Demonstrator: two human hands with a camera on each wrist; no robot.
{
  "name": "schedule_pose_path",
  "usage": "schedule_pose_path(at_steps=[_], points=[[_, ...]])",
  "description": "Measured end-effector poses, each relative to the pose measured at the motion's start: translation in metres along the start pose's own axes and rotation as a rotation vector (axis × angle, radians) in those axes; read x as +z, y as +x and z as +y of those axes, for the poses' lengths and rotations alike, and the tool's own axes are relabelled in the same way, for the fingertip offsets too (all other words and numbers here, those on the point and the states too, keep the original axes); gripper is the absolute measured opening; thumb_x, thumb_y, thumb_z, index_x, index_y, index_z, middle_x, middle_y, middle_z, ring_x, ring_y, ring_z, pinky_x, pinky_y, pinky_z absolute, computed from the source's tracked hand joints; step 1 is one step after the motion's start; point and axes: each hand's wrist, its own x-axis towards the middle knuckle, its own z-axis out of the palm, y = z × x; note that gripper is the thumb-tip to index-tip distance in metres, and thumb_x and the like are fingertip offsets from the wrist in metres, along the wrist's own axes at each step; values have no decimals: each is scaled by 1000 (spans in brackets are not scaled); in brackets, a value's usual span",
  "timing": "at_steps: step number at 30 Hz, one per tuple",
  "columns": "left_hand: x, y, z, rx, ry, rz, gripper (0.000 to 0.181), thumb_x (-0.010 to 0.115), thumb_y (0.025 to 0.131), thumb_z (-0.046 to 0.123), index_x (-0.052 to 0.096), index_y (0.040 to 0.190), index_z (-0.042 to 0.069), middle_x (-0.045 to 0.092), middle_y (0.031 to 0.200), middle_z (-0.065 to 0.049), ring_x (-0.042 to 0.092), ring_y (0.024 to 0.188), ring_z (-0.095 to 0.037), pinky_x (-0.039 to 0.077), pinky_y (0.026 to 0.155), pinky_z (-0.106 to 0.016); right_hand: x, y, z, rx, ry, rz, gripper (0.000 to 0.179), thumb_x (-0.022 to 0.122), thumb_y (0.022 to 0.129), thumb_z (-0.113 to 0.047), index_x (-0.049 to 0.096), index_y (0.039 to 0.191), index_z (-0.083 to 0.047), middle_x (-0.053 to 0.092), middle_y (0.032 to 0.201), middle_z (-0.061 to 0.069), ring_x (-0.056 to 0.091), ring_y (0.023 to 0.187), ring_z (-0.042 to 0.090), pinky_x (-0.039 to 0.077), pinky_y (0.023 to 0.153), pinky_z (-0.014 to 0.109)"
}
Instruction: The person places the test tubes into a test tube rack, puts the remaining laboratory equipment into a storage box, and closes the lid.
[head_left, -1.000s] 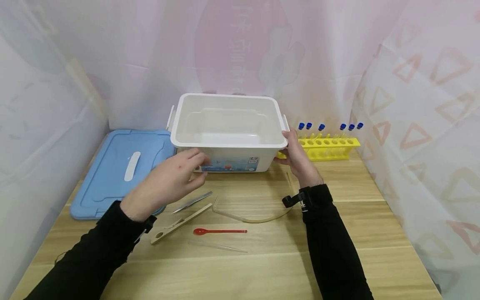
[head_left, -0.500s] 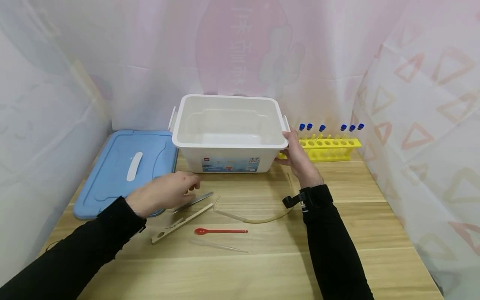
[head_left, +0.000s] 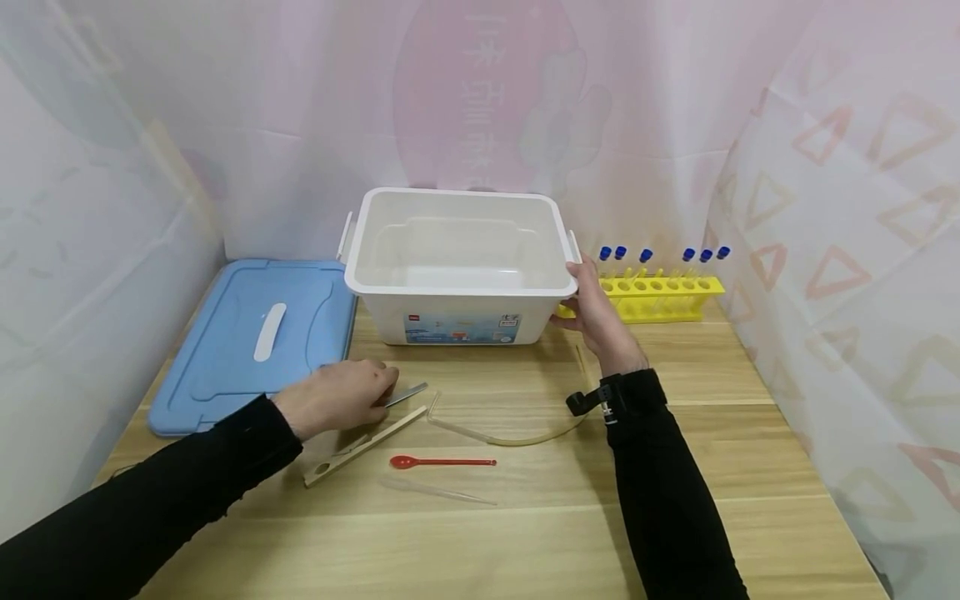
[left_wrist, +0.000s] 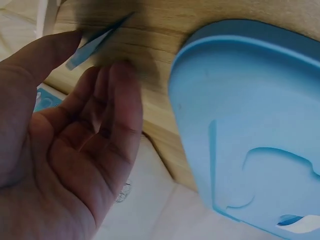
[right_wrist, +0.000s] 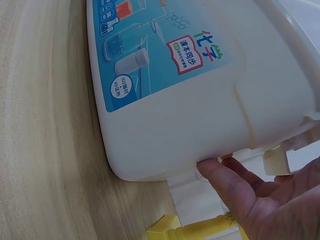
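My left hand (head_left: 347, 395) reaches down over metal tweezers (head_left: 407, 395) on the table. In the left wrist view, its thumb and bent fingers lie on either side of the tweezers (left_wrist: 97, 45), with a gap between them; no firm pinch shows. My right hand (head_left: 600, 321) grips the right side of a white storage box (head_left: 375, 312), near its handle. The right wrist view has the thumb on the box wall (right_wrist: 200, 125), while the other fingers are partly hidden behind it. The box stands without its lid, with a chemistry label (right_wrist: 165, 55) on the front.
Left of the box lies a blue lid (head_left: 225, 350). A wooden test tube clamp (head_left: 363, 446), red spoon (head_left: 442, 462), clear dropper (head_left: 438, 492) and bent tubing (head_left: 510, 442) lie in front. At right, a yellow rack (head_left: 660, 287) holds several blue-capped tubes.
My left hand has come down from the front of the box to the tweezers on the table. The right hand has stayed on the box's side, and the box is still.
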Motion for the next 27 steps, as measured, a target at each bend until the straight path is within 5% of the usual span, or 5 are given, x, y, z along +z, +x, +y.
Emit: schedule_pose_path(at_steps=[18,27], points=[[3,5,-2,14,43,98,14,80,110,10,70,100,12,67,86,0,58,72,-12,56,63,-29,0,2,2,-2,12,6,75,32,121,-54,5,189,-36,29,188,26,45,172,51,42,133,81],[-20,-1,-3,105,5,277,11,84,107,9,73,107,12,76,94,0,66,78,-10,61,68,-34,2,2,2,-9,12,4,74,32,121,-53,7,189,-35,30,187,25,46,171,51,44,131,81]])
